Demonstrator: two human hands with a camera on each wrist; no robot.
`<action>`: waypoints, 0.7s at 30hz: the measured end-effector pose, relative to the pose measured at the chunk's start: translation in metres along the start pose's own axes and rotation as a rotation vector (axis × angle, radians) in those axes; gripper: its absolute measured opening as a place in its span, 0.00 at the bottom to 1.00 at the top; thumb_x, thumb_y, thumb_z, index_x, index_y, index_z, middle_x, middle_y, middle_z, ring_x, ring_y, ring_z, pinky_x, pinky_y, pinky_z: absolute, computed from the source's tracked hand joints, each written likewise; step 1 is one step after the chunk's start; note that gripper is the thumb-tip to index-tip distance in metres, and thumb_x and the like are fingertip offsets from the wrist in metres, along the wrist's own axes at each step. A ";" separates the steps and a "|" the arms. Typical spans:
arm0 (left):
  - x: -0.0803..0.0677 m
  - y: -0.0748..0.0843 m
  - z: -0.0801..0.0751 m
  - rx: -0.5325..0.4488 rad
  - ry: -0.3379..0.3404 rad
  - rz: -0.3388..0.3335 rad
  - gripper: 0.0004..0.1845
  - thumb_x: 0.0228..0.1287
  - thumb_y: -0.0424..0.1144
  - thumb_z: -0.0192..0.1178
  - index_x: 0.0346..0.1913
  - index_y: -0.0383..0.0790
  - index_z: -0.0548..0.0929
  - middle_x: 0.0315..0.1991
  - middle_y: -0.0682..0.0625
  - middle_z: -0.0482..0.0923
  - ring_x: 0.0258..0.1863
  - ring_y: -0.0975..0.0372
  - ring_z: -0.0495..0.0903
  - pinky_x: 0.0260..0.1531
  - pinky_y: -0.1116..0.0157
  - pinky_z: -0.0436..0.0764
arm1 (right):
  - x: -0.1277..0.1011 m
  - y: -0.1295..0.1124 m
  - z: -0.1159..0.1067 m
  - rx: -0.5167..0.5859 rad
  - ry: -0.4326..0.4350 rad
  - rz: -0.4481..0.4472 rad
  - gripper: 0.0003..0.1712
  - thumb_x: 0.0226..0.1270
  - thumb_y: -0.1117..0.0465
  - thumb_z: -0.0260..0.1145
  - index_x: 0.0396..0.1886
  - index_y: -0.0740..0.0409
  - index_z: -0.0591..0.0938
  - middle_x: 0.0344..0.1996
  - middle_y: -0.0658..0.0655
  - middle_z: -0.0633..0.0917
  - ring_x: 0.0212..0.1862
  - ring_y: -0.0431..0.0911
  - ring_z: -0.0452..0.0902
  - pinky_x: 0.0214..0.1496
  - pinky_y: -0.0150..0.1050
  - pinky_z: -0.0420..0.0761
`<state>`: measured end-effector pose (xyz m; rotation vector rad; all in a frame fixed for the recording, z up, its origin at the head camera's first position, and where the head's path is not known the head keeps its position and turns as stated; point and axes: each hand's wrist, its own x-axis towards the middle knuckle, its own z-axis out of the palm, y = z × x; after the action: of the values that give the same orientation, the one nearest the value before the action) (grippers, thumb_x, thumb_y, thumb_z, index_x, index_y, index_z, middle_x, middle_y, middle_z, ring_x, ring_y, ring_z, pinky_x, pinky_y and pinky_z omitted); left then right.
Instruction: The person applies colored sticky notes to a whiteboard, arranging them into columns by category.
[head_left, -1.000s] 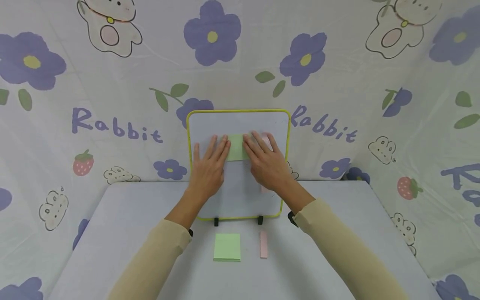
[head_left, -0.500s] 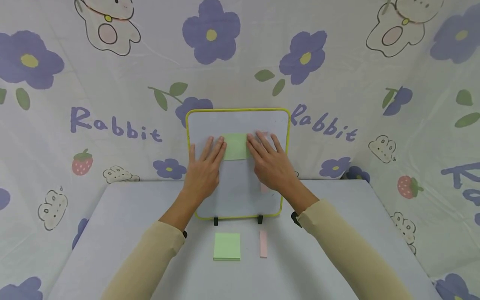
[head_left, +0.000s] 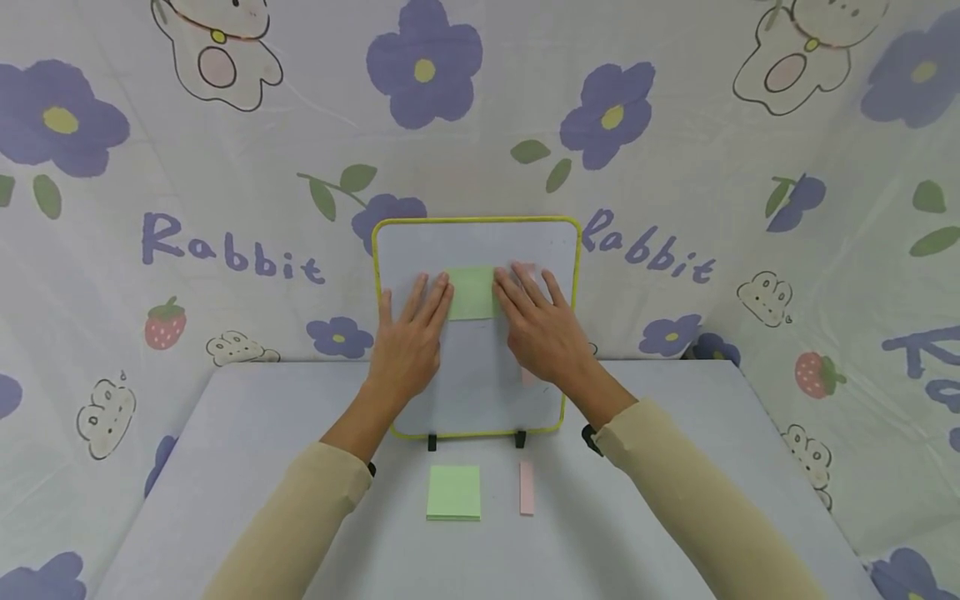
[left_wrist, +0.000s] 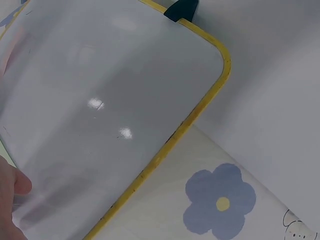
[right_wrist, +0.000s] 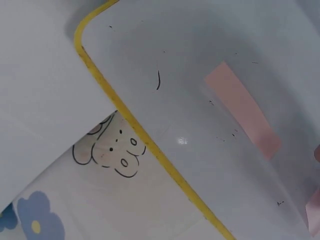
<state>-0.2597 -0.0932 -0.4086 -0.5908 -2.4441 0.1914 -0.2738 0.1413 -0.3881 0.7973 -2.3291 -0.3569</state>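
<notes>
A whiteboard (head_left: 480, 392) with a yellow rim stands upright at the back of the table. On its upper half lies a green sticky note (head_left: 472, 293). My left hand (head_left: 405, 342) has its fingers stretched out, fingertips at the note's left edge. Straight fingers of my right hand (head_left: 543, 329) touch the right edge. That hand partly covers an upper pink strip (head_left: 529, 272); a lower pink strip (right_wrist: 243, 110) shows fully in the right wrist view. In the left wrist view, only a thumb and part of the left hand (left_wrist: 12, 195) show.
A green sticky-note pad (head_left: 453, 492) and a narrow pink pad (head_left: 527, 488) lie on the white table (head_left: 285, 425) in front of the board. Two black feet, one of them the left foot (head_left: 432, 442), support it. A printed cloth (head_left: 480, 175) hangs behind.
Both hands have slid outward from the middle of the green note toward its left and right edges, uncovering more of it. Over the last half second they have hardly moved.
</notes>
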 end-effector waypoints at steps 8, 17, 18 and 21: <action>-0.001 0.000 0.001 0.010 0.014 0.008 0.36 0.67 0.38 0.56 0.77 0.39 0.60 0.78 0.50 0.53 0.77 0.53 0.52 0.66 0.37 0.59 | -0.001 0.001 0.000 0.007 0.025 -0.011 0.39 0.65 0.56 0.66 0.74 0.62 0.67 0.75 0.57 0.65 0.77 0.53 0.54 0.74 0.55 0.55; -0.001 -0.001 -0.004 0.005 -0.007 0.024 0.35 0.69 0.37 0.54 0.77 0.38 0.58 0.79 0.49 0.52 0.78 0.54 0.49 0.66 0.37 0.58 | -0.002 -0.001 -0.004 0.014 -0.002 -0.009 0.38 0.66 0.55 0.64 0.74 0.61 0.66 0.75 0.57 0.64 0.77 0.54 0.52 0.75 0.55 0.54; -0.001 -0.002 -0.005 0.008 -0.006 0.028 0.35 0.69 0.37 0.54 0.77 0.38 0.58 0.79 0.49 0.52 0.78 0.54 0.49 0.66 0.37 0.58 | -0.002 -0.002 -0.005 0.011 -0.009 -0.012 0.39 0.66 0.55 0.64 0.74 0.61 0.66 0.76 0.57 0.63 0.78 0.54 0.51 0.75 0.55 0.54; -0.003 -0.004 -0.006 0.003 0.017 0.047 0.36 0.67 0.37 0.56 0.77 0.37 0.60 0.78 0.48 0.53 0.78 0.54 0.51 0.66 0.37 0.59 | -0.005 -0.004 -0.008 0.011 -0.027 -0.028 0.39 0.67 0.53 0.63 0.75 0.61 0.65 0.77 0.57 0.61 0.78 0.53 0.49 0.75 0.55 0.53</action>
<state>-0.2550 -0.0979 -0.4044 -0.6470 -2.4143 0.2083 -0.2633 0.1405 -0.3862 0.8357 -2.3483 -0.3697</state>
